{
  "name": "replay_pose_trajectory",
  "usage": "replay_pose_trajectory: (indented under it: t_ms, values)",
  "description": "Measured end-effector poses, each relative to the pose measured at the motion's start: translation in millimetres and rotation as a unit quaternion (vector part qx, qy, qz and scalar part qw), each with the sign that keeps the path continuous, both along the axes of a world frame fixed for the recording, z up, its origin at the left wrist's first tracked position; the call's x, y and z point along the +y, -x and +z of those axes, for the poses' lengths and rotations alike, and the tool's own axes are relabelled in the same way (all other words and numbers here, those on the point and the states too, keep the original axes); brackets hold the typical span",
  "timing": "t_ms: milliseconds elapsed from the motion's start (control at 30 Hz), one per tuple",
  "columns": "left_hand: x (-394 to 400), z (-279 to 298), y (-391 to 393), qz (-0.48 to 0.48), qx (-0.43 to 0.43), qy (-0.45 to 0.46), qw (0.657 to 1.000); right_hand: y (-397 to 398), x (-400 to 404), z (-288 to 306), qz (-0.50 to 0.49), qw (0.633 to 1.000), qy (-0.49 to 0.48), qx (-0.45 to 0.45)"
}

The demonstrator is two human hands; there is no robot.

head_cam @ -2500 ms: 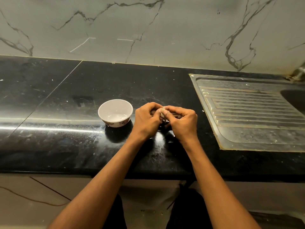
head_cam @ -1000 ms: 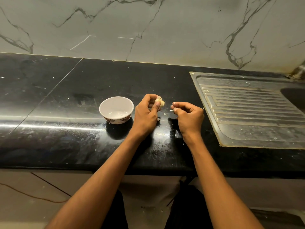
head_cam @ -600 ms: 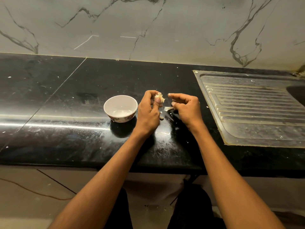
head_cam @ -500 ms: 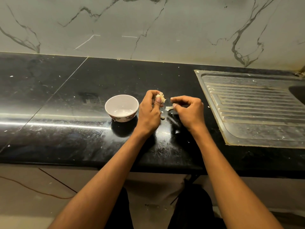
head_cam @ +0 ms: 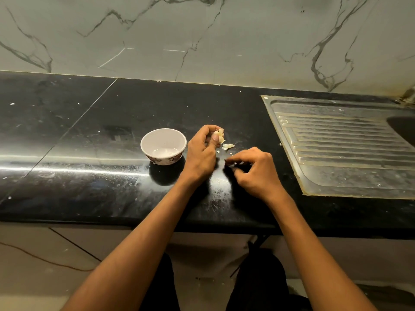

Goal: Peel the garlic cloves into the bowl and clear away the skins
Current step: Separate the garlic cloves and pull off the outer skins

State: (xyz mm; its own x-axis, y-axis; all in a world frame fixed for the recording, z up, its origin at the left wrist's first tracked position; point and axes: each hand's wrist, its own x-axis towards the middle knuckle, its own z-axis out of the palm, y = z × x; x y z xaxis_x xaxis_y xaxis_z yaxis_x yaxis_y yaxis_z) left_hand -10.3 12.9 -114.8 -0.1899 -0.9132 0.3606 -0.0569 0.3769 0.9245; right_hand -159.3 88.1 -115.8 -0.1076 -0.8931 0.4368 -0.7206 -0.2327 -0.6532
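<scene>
**Pale garlic clove pinched at the left fingertips**

Black countertop (head_cam: 89, 135) carries a white bowl (head_cam: 163, 145), just left of the left hand (head_cam: 202, 153). That hand grips the garlic clove (head_cam: 221, 136) between thumb and fingers, the clove poking past them. A loose skin (head_cam: 228, 146) lies just beside it. The right hand (head_cam: 256, 171) pinches a small skin scrap (head_cam: 234, 164) near the counter.

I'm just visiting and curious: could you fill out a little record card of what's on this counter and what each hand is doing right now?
Left hand: pinches a garlic clove
Right hand: low over the counter, fingertips pinched together; what they hold is too small to tell
Bowl: white, upright, left of the left hand; looks empty
Loose skin: on the counter between the hands
Sink drainboard: far right
</scene>
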Motion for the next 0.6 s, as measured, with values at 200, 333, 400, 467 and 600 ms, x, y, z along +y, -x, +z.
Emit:
replay_pose_trajectory:
  t_ms: [200,333,400,467,600]
  values:
    - [-2,-1,-2,-0.041,-0.012,0.000,0.999,5,1,8,-0.033,0.989,0.010,-0.144]
    - [0,2,-3,-0.069,-0.023,0.004,0.997,3,-12,20,-0.041,0.978,0.078,-0.191]
    - [0,3,-2,-0.066,-0.013,-0.005,0.998,3,-22,26,-0.026,0.979,0.086,-0.184]
    - [0,3,-2,-0.060,-0.002,-0.030,0.998,2,-30,28,-0.005,0.982,0.071,-0.177]
    - [0,2,-2,-0.064,0.027,-0.062,0.996,-1,-35,18,0.033,0.977,0.038,-0.207]
